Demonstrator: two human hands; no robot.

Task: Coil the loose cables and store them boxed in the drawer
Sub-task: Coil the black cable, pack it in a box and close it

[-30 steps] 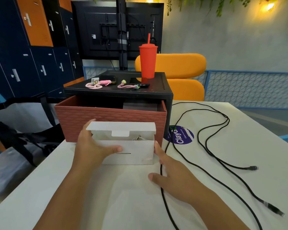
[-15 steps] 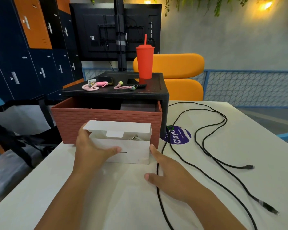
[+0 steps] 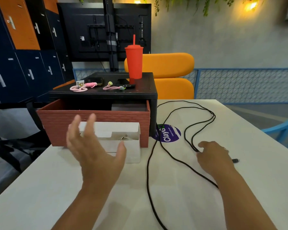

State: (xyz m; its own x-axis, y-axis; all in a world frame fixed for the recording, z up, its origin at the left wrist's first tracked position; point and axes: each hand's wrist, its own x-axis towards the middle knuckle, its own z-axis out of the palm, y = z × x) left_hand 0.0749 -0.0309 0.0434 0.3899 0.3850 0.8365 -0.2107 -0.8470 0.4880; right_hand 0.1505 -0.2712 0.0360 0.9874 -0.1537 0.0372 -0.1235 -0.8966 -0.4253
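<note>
Off the white box (image 3: 130, 146) since half a second ago with both hands: left hand (image 3: 93, 151) raised in front of it, fingers spread wide, holding nothing; right hand (image 3: 213, 156) out toward the table's (image 3: 239, 196) right edge, fingertips down on the black cable (image 3: 147, 168), cannot tell whether pinched or only touched. Cable sprawled uncoiled in long loops right of the box, running far edge to near edge beside the open drawer (image 3: 96, 118). Nearer for gathering, by judgement: right hand
</note>
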